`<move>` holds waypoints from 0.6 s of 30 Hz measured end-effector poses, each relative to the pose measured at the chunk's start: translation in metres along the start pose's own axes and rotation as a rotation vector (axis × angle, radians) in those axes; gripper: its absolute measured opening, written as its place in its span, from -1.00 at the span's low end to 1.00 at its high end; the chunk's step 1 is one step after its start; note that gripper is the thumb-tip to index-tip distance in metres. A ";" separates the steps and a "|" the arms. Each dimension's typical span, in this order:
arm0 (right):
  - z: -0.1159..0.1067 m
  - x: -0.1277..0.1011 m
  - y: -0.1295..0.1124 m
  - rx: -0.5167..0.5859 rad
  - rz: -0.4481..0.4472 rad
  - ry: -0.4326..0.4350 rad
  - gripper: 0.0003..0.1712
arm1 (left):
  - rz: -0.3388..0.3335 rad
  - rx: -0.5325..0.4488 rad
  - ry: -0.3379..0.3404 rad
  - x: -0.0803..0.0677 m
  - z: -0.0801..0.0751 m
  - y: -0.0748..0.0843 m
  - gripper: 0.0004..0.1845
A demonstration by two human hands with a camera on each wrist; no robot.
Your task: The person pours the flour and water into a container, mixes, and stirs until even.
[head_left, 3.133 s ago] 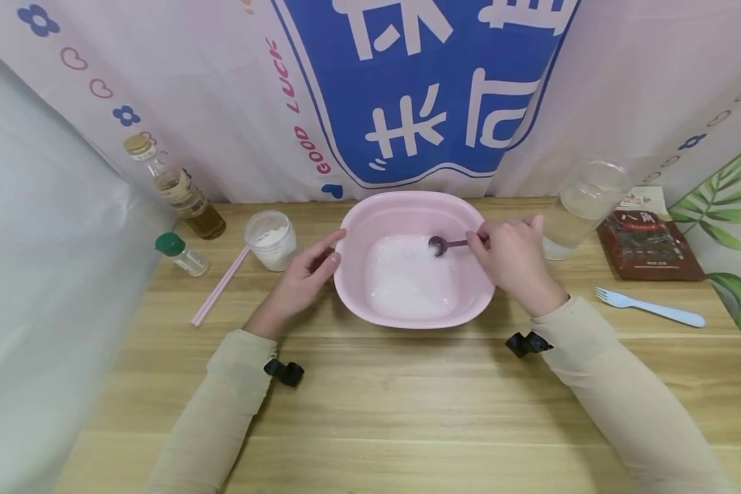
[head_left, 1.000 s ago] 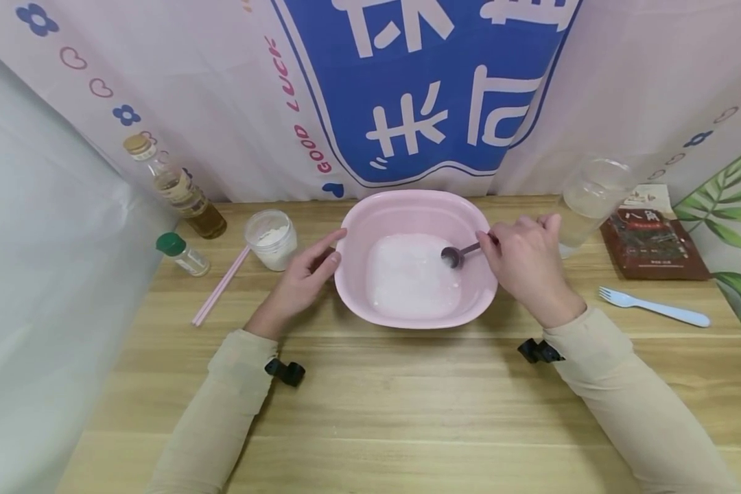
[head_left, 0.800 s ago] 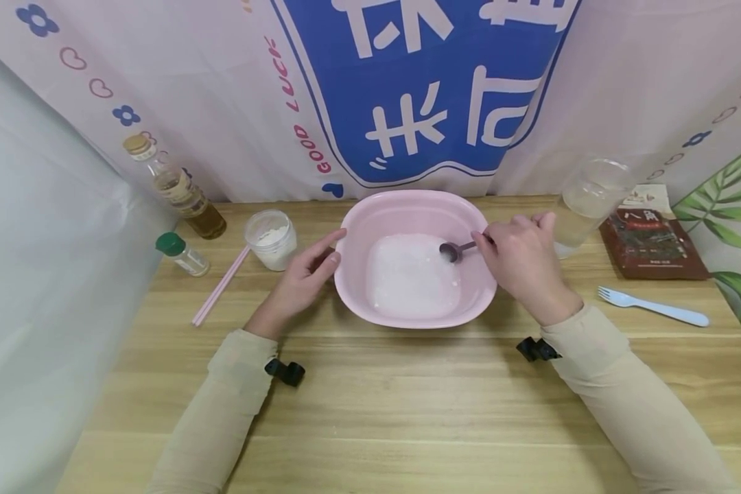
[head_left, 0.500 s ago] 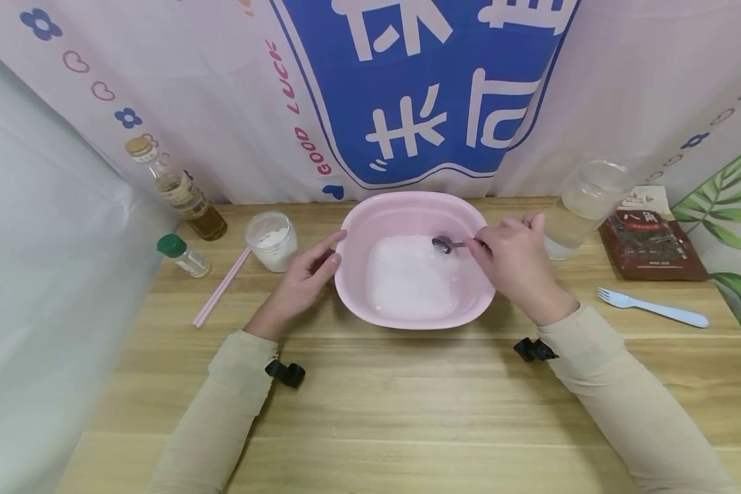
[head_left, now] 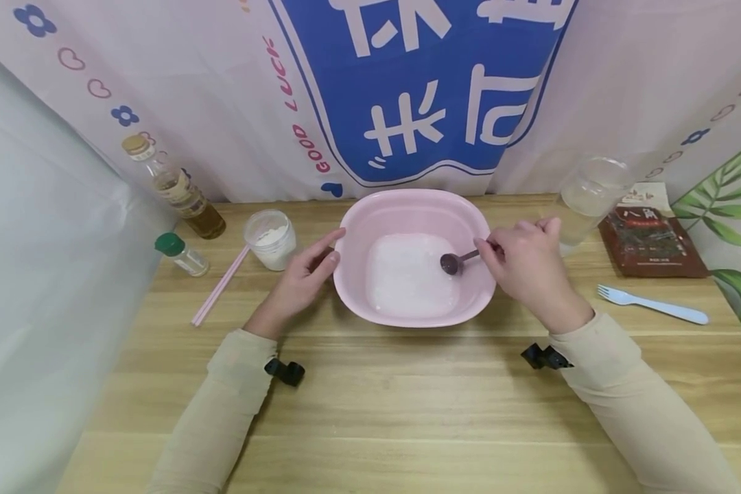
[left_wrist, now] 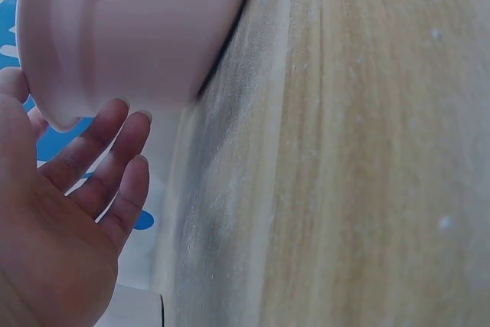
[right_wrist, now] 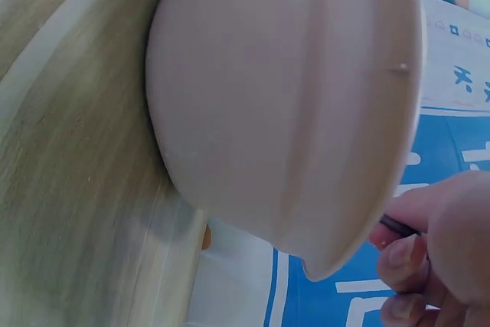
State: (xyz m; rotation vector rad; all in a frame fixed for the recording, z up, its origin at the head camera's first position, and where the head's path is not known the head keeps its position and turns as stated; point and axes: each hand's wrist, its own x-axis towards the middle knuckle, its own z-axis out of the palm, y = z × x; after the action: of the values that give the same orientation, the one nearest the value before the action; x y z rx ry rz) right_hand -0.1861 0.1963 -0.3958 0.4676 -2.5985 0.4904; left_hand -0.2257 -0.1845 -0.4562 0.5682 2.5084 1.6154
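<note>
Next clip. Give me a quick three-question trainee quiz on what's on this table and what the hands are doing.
1. Multiple choice: what does the right hand hold? A) a blue fork B) a dark spoon C) pink chopsticks
2. True or false: the left hand grips the small jar of white powder.
3. Fill in: the spoon's bowl sits over the white contents of the ______.

Key
1. B; the blue fork lies on the table, right of that hand.
2. False; its straight fingers rest against the left wall of the pink basin, with the jar apart from them.
3. pink basin
</note>
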 end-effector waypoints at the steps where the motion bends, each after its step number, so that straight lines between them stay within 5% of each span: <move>1: 0.001 0.000 0.000 -0.017 -0.014 0.003 -0.65 | 0.003 -0.001 0.001 0.000 0.000 0.000 -0.47; 11: 0.017 0.004 -0.001 -0.114 -0.173 0.123 -0.65 | 0.005 -0.001 -0.002 -0.001 0.000 0.001 -0.46; 18: 0.024 0.013 -0.004 -0.066 -0.084 0.040 -0.69 | 0.017 -0.005 0.001 -0.001 0.000 0.001 -0.46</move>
State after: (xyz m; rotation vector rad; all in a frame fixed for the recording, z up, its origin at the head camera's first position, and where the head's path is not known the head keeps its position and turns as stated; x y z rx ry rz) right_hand -0.2043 0.1799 -0.4090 0.5366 -2.5368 0.3803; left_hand -0.2248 -0.1840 -0.4551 0.5901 2.5070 1.6277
